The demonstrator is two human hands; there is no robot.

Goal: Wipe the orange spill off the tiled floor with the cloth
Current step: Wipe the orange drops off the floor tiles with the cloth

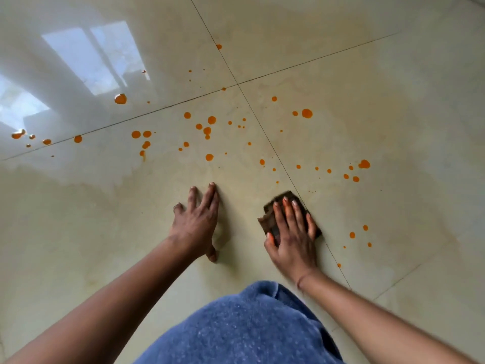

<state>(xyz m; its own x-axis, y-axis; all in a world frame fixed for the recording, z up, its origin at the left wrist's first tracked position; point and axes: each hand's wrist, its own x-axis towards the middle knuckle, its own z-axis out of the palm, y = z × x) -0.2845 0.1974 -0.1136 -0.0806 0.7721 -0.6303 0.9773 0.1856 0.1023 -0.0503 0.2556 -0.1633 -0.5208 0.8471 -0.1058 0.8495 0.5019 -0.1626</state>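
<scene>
The tiled floor (354, 61) fills the frame, pale and glossy, its grout lines crossing just above centre and a window reflection showing at the upper left. Across the middle band of the frame lies the orange spill (207, 130), not a pool but scattered drops, running from the far left edge to the right of centre, with a few strays at the lower right. At the bottom centre a knee in blue fabric (244, 329) rises into view. The left hand (195, 223) rests flat on the tile just left of centre, fingers spread, holding nothing and apparently taking body weight. The right hand (291, 235) lies palm-down, fingers together and extended, pressing the cloth (284, 199) against the floor right of centre; it is pinning the cloth rather than closing around it. The cloth is dark brown, folded small, and sits on a grout line below the drops, touching none of them. Almost all of the spill appears unwiped, so the job looks barely begun. To do this stroke well, I would push the cloth upward in the frame into the nearest drops with even palm pressure, work in overlapping passes from the edges inward, and refold to a clean face so the orange lifts rather than smears into the grout.
</scene>
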